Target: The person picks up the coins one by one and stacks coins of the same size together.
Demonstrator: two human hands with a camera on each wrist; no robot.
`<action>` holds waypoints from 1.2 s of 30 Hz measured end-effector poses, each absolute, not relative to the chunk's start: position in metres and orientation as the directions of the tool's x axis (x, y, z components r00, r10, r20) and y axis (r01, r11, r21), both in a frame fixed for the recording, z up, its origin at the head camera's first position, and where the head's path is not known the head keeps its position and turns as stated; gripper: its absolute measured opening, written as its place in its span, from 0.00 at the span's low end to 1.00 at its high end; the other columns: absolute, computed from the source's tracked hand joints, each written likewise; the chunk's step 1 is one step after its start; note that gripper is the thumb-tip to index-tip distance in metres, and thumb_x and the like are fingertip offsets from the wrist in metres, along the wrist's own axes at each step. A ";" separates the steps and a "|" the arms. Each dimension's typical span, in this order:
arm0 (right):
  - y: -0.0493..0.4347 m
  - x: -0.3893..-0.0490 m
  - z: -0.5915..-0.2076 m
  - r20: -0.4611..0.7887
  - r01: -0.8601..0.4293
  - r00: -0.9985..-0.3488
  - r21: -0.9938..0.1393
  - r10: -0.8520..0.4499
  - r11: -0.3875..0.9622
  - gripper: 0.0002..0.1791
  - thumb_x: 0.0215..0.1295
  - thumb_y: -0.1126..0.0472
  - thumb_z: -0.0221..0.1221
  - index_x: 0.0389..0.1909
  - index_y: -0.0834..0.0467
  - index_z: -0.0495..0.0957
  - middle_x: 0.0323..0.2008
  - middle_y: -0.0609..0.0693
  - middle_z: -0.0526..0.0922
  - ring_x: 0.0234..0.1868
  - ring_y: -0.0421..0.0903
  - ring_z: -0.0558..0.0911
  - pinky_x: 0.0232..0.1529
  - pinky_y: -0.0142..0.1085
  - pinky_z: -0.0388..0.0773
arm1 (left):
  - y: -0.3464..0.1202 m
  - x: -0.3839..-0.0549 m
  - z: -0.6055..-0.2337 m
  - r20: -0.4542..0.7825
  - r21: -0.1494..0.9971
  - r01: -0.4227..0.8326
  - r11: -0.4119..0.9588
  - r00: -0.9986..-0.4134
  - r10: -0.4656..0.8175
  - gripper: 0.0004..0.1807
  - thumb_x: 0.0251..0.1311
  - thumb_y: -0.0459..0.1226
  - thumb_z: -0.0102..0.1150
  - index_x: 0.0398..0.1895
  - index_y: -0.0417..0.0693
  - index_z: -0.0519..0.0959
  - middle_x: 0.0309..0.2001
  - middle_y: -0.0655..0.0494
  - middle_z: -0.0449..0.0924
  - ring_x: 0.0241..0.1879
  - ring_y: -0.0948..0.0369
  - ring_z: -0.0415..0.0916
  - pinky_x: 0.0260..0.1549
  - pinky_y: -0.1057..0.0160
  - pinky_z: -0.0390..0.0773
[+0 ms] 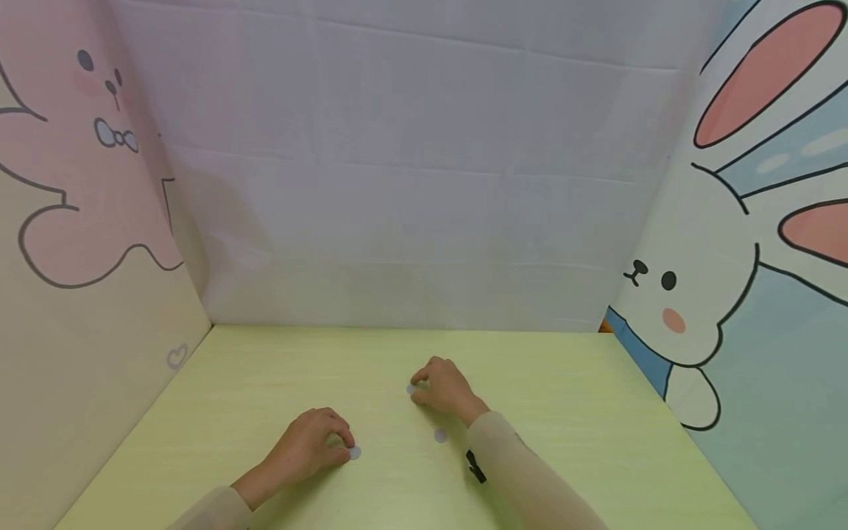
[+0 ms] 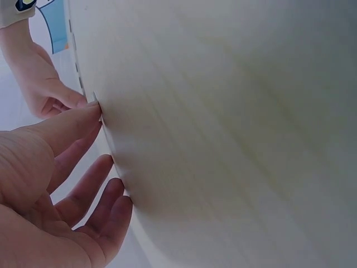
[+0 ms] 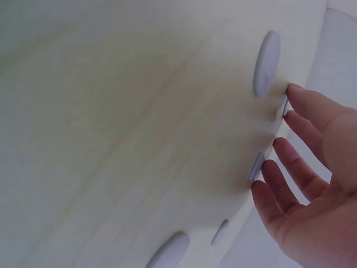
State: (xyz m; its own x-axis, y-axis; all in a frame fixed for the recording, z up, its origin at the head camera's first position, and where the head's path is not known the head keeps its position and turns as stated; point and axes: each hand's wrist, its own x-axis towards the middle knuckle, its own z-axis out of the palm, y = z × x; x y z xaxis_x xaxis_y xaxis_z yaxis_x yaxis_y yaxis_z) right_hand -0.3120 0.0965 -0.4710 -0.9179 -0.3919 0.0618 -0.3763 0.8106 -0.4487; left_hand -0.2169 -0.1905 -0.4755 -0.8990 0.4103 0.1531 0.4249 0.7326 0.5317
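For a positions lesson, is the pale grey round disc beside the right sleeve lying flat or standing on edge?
Flat: in the head view, the disc shows its round face against the yellow-green tabletop.

Perhaps a booth (image 1: 411,169): rabbit-printed wall (image 1: 748,235)

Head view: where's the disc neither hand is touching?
In the head view's lower half, slightly right of centre, the untouched disc lies on the table, below the right hand in frame and left of the right sleeve.
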 end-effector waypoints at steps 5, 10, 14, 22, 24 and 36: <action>0.096 -0.313 -0.472 0.078 -0.377 -0.920 -0.438 -0.384 0.816 0.13 0.68 0.55 0.72 0.50 0.55 0.91 0.51 0.56 0.83 0.53 0.57 0.80 0.53 0.50 0.82 | -0.190 -0.217 -0.476 0.160 0.523 0.435 0.733 -0.895 0.417 0.09 0.52 0.40 0.83 0.28 0.63 0.89 0.42 0.67 0.86 0.48 0.55 0.81 0.52 0.42 0.81; 0.094 -0.312 -0.472 0.074 -0.360 -0.927 -0.446 -0.367 0.819 0.12 0.68 0.54 0.72 0.49 0.54 0.92 0.50 0.55 0.83 0.53 0.57 0.81 0.55 0.50 0.83 | -0.189 -0.217 -0.476 0.163 0.515 0.437 0.738 -0.895 0.416 0.09 0.52 0.40 0.83 0.27 0.63 0.89 0.42 0.67 0.86 0.47 0.55 0.81 0.52 0.42 0.81; 0.093 -0.312 -0.472 0.075 -0.350 -0.932 -0.444 -0.355 0.825 0.12 0.68 0.54 0.72 0.47 0.54 0.92 0.49 0.54 0.83 0.52 0.56 0.81 0.55 0.49 0.82 | -0.189 -0.217 -0.476 0.164 0.514 0.435 0.739 -0.896 0.414 0.09 0.52 0.39 0.83 0.27 0.63 0.89 0.41 0.67 0.86 0.47 0.55 0.82 0.52 0.42 0.81; 0.093 -0.311 -0.471 0.102 -0.357 -0.932 -0.432 -0.348 0.829 0.10 0.67 0.53 0.73 0.44 0.53 0.93 0.45 0.52 0.84 0.49 0.53 0.82 0.52 0.47 0.83 | -0.189 -0.217 -0.477 0.159 0.530 0.424 0.734 -0.900 0.405 0.10 0.51 0.39 0.83 0.27 0.64 0.89 0.42 0.68 0.86 0.48 0.55 0.81 0.52 0.42 0.81; 0.093 -0.311 -0.472 0.099 -0.353 -0.933 -0.435 -0.345 0.829 0.10 0.67 0.53 0.74 0.43 0.53 0.93 0.45 0.51 0.84 0.50 0.54 0.82 0.53 0.48 0.83 | -0.189 -0.217 -0.477 0.157 0.531 0.422 0.734 -0.901 0.404 0.10 0.51 0.40 0.84 0.27 0.64 0.88 0.42 0.68 0.86 0.47 0.55 0.81 0.52 0.42 0.81; 0.093 -0.312 -0.475 0.124 -0.392 -0.919 -0.382 -0.374 0.837 0.09 0.67 0.53 0.73 0.40 0.54 0.93 0.42 0.48 0.87 0.47 0.51 0.85 0.54 0.45 0.84 | -0.191 -0.219 -0.477 0.154 0.530 0.428 0.732 -0.898 0.413 0.10 0.52 0.40 0.83 0.27 0.64 0.88 0.42 0.68 0.86 0.47 0.56 0.81 0.51 0.44 0.81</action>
